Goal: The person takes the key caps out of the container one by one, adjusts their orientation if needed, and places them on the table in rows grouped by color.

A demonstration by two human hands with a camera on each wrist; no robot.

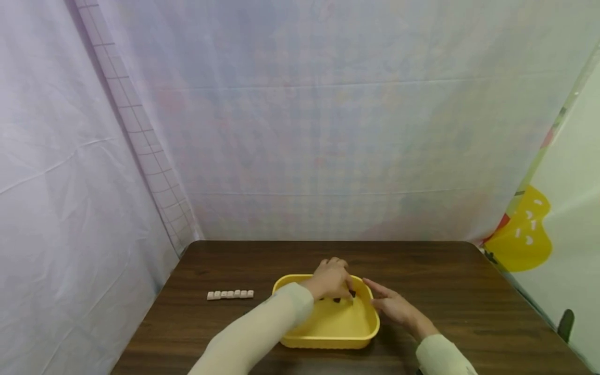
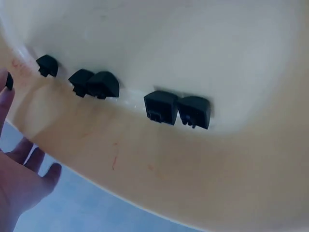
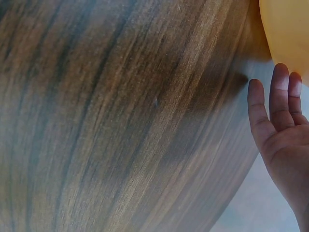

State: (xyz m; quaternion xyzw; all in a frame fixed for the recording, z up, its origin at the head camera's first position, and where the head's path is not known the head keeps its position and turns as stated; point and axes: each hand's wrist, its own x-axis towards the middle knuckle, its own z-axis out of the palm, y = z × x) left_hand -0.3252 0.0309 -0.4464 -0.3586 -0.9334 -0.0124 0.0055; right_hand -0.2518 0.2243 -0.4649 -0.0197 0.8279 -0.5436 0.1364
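A yellow plastic basin stands on the table, and my left hand reaches down into it near its far right side. At the left edge of the left wrist view, finger and thumb pinch a black keycap, only partly in sight. Several more black keycaps lie along the foot of the basin's wall, some with their hollow undersides showing. My right hand is at the basin's right side, its fingers straight and fingertips against the outer wall.
A straight row of white keycaps lies on the brown wooden table, left of the basin. Pale curtains hang behind the table and on the left.
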